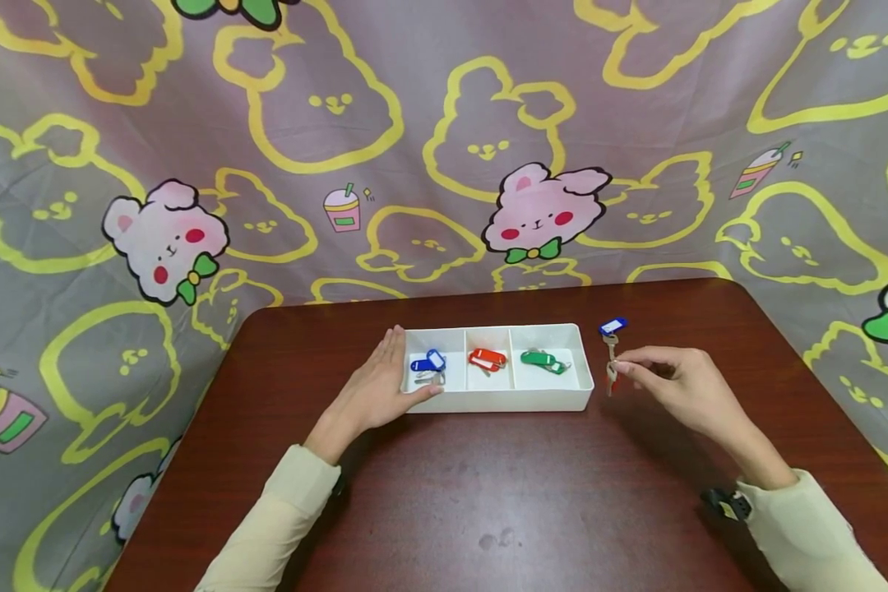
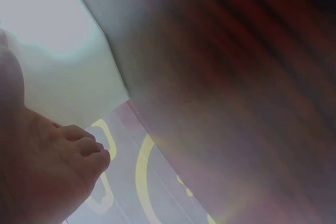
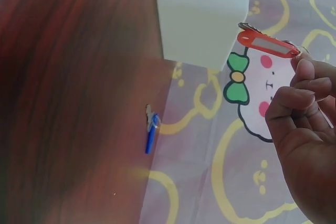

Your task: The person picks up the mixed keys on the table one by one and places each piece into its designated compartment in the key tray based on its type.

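Note:
A white three-section tray [image 1: 499, 401] stands on the table. My left hand [image 1: 373, 386] rests on its left end, fingers straight along the end wall and thumb over the front rim. Blue-tagged keys [image 1: 428, 363] lie in the left section, red-tagged keys [image 1: 487, 359] in the middle one, green-tagged keys [image 1: 543, 359] in the right one. Right of the tray, my right hand [image 1: 684, 382] pinches a key with a red tag [image 3: 268, 44] at its ring, held above the table. Behind it lies a key with a blue tag [image 1: 612, 326], whose key end points toward me.
The dark wooden table [image 1: 488, 493] has rounded far corners. A curtain [image 1: 429, 107] with cartoon animals hangs right behind the table and along both sides. The tray's right wall stands close to the right hand.

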`<state>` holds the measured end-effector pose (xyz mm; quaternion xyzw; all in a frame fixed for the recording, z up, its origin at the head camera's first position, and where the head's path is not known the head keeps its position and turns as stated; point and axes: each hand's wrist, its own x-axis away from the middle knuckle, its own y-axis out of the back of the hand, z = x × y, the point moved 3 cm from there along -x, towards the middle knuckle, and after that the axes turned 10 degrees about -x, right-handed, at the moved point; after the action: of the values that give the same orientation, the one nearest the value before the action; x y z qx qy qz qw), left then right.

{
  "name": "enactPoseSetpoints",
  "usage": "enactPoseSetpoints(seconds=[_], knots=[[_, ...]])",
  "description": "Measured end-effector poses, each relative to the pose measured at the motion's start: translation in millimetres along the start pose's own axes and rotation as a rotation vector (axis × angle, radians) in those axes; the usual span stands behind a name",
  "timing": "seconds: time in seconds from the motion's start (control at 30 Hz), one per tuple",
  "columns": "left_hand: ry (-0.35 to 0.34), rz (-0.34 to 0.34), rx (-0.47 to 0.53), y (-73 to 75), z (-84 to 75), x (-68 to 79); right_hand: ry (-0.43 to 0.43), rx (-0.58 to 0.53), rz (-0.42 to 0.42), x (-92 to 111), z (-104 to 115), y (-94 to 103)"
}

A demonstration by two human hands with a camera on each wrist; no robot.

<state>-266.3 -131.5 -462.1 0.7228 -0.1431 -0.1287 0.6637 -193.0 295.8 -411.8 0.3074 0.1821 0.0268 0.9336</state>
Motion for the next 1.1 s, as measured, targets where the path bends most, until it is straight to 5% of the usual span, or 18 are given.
enactPoseSetpoints(seconds=[0.53,1.1], knots=[[0.004,0.005,0.011,1.9,-0.5,1.5,0.009,-0.057,-0.033,-12.9,13.4,-6.1],[-0.018,-0.034,-0.09,3.6,0.2,0.0,0.057,-0.122,-0.028,-27.3,33.6,-10.7]])
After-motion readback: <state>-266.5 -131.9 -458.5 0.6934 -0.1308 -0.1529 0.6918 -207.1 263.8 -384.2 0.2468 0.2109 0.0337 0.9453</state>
